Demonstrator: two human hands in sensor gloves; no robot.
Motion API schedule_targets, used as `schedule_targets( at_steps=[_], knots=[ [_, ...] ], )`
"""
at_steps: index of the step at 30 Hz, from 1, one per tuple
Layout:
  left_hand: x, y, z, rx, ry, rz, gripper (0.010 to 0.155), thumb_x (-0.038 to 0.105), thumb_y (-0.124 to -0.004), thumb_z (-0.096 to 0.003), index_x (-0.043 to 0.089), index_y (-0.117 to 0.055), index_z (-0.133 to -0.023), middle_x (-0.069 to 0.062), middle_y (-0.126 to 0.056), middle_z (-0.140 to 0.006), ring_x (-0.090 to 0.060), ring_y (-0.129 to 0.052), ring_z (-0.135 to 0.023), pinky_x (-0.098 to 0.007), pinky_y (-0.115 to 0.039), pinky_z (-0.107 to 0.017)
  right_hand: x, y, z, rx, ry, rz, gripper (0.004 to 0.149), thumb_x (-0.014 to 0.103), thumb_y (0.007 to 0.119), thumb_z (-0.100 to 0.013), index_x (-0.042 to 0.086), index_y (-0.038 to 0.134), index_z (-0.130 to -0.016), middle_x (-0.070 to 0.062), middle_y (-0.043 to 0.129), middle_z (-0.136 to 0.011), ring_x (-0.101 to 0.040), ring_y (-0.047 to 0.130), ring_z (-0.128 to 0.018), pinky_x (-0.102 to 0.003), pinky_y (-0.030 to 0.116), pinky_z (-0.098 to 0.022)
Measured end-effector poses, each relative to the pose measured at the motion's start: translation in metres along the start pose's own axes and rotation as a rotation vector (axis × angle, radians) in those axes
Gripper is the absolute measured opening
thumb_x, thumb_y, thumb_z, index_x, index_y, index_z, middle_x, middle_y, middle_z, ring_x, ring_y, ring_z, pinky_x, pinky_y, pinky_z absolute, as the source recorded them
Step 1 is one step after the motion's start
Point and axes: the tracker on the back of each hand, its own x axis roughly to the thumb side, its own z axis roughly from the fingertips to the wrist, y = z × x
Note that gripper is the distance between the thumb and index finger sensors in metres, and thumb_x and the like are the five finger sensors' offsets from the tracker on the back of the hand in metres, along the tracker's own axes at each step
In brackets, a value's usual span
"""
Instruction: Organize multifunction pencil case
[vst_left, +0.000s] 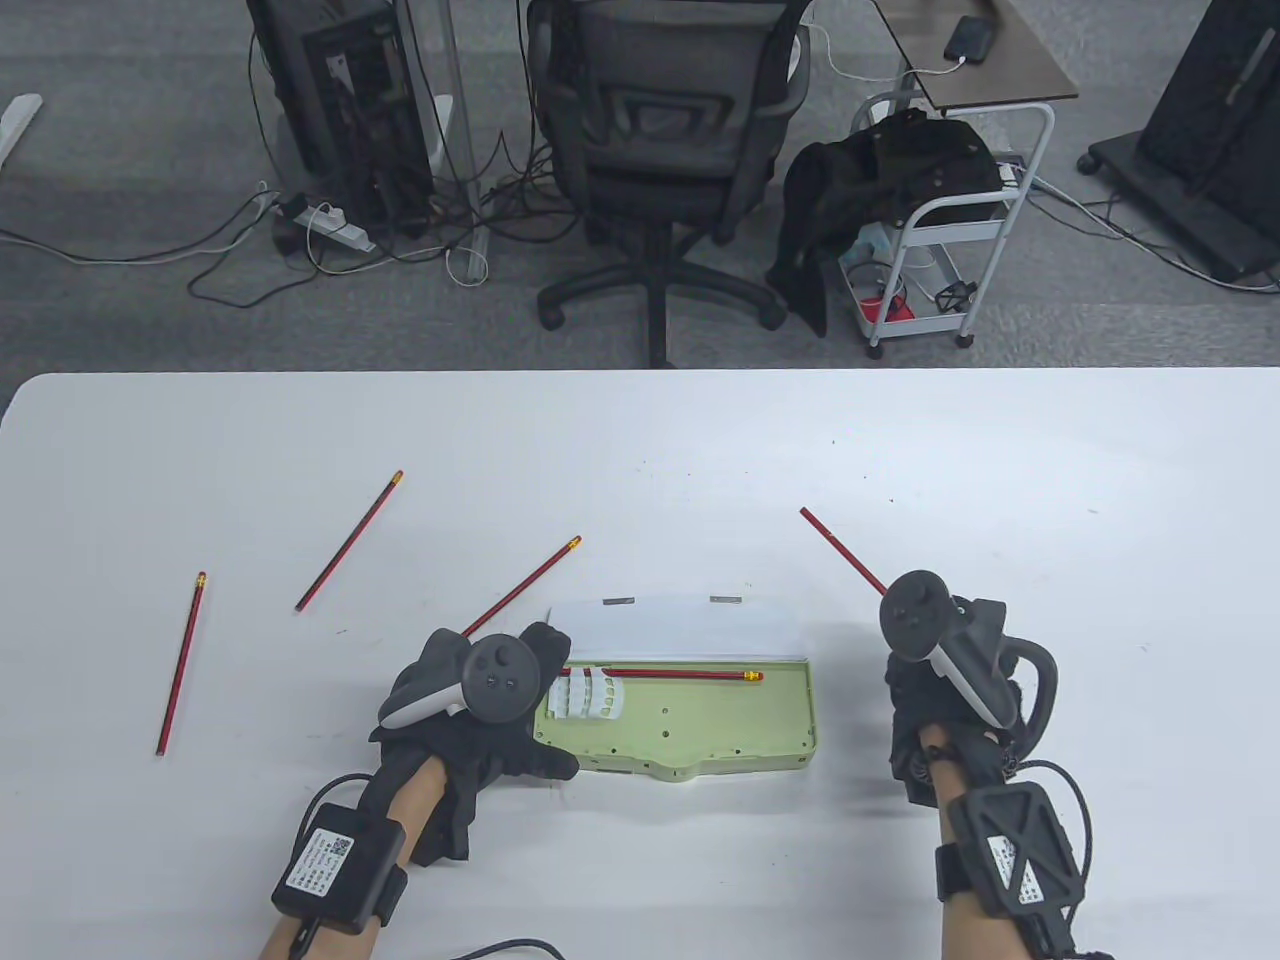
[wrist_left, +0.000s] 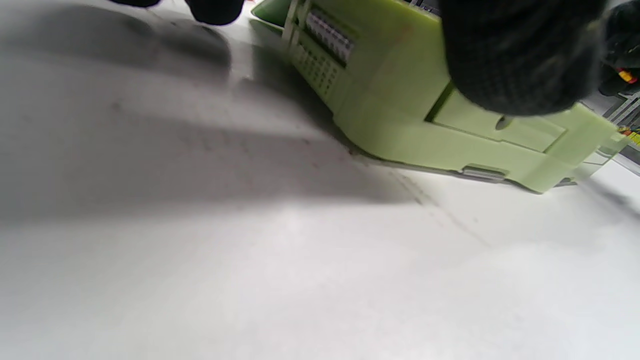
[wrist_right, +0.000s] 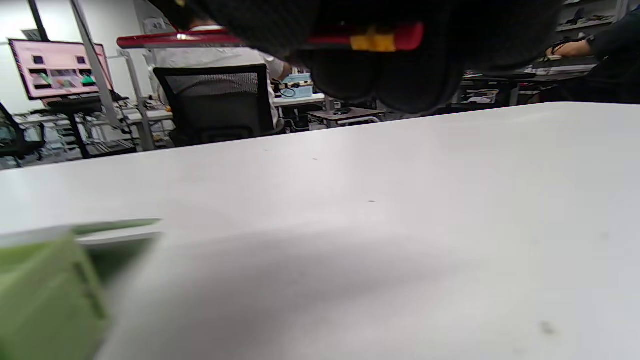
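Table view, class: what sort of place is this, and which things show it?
Probably an office or lab workroom: an office chair, a power strip with trailing cables, and a wheeled cart stand behind the white table.

White table (vst_left: 1000, 480): pencil case (vst_left: 700, 740), pencils (vst_left: 181, 665).

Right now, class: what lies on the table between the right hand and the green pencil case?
Nothing: in the table view, only bare white table separates the right hand from the pencil case.

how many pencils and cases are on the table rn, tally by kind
red pencils: 5 –, one inside the case, one held in the right hand
green pencil case: 1
total: 6
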Motion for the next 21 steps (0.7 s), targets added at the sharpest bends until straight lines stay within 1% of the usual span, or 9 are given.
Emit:
schedule_targets(
  at_steps=[3, 8, 14, 17, 21],
  knots=[
    [0.000, 0.000, 0.000, 0.000, -0.002, -0.001, 0.115, 0.062, -0.083, -0.0374, 0.013, -0.015, -0.116, -0.018, -0.018, -0.126, -0.053, -0.045, -0.113, -0.077, -0.046, -0.072, 0.014, 0.001, 0.009, -0.033, -0.057, -0.056, 0.044, 0.020, 0.066, -0.053, 0.012, 0.065, -0.096, -0.024, 0.075, -0.088, -0.046, 0.082, -0.075, -0.066, 0.070, -0.062],
    [0.000, 0.000, 0.000, 0.000, -0.006, 0.006, 0.114, 0.062, -0.083, -0.0377, 0.013, -0.015, -0.115, -0.018, -0.018, -0.125, -0.053, -0.045, -0.113, -0.076, -0.046, -0.072, 0.032, 0.010, 0.021, -0.083, -0.186, 0.012, 0.044, 0.020, 0.066, -0.051, 0.016, 0.068, -0.094, -0.023, 0.075, -0.088, -0.045, 0.083, -0.075, -0.065, 0.070, -0.063],
    [0.001, 0.000, -0.001, 0.003, -0.002, -0.005, 0.114, 0.061, -0.083, -0.0373, 0.013, -0.015, -0.115, -0.019, -0.018, -0.125, -0.053, -0.045, -0.113, -0.076, -0.046, -0.072, 0.046, 0.019, 0.033, -0.072, -0.314, 0.074, 0.043, 0.020, 0.067, -0.050, 0.018, 0.069, -0.093, -0.022, 0.074, -0.089, -0.046, 0.081, -0.077, -0.065, 0.069, -0.064],
    [0.001, 0.000, -0.001, 0.004, -0.002, -0.007, 0.114, 0.061, -0.083, -0.0373, 0.013, -0.015, -0.115, -0.019, -0.019, -0.125, -0.053, -0.045, -0.113, -0.076, -0.046, -0.072, 0.054, 0.027, 0.037, -0.047, -0.376, 0.117, 0.043, 0.021, 0.067, -0.049, 0.019, 0.070, -0.092, -0.022, 0.073, -0.090, -0.046, 0.081, -0.078, -0.065, 0.068, -0.064],
    [0.000, 0.000, 0.000, 0.006, -0.005, 0.000, 0.114, 0.062, -0.083, -0.0373, 0.013, -0.015, -0.115, -0.019, -0.018, -0.125, -0.053, -0.045, -0.113, -0.076, -0.046, -0.072, 0.064, 0.035, 0.041, -0.026, -0.424, 0.144, 0.043, 0.021, 0.068, -0.049, 0.019, 0.070, -0.092, -0.023, 0.072, -0.091, -0.047, 0.079, -0.079, -0.066, 0.067, -0.065]
  ],
)
